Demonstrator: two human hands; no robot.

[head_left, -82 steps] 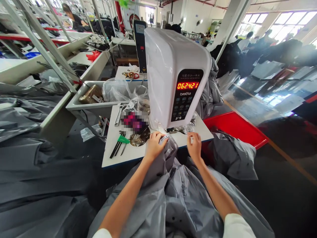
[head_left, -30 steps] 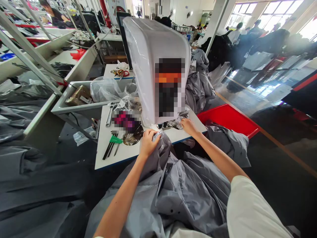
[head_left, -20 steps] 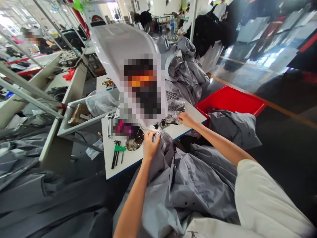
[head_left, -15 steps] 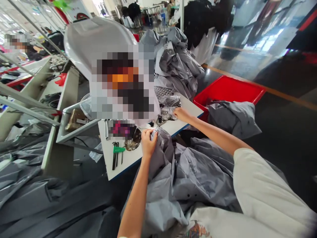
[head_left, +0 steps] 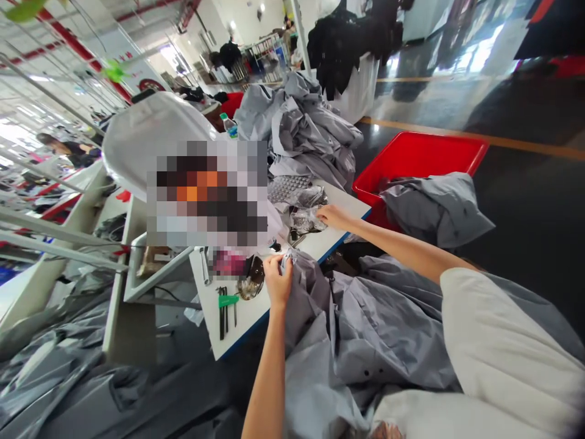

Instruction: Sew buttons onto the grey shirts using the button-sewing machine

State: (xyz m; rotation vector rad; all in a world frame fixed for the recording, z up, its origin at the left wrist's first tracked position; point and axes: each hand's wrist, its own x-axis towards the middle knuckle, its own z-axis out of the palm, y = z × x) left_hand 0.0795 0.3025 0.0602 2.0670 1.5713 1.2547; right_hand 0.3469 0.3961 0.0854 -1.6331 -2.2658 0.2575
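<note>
A white machine (head_left: 150,131), partly pixelated, stands on a small white table (head_left: 214,335). My left hand (head_left: 278,279) is closed on the edge of a grey garment (head_left: 365,329), close to the machine's lower end. The garment spreads from there across my lap. My right hand (head_left: 336,216) reaches over the table's right part, its fingertips at a clear plastic bag (head_left: 308,221) of small parts. Those fingers are bent together, and what they hold, if anything, is too small to make out.
Hex keys in a green holder (head_left: 228,300), a wrench (head_left: 204,268) and a dish of small metal parts (head_left: 250,288) lie on the table. Behind it is a heap of grey garments (head_left: 306,128). A red bin (head_left: 429,155) with grey cloth stands at the right.
The view has shifted, so the machine and table appear lower. My left hand remains at the garment edge and my right hand at the plastic bag.
</note>
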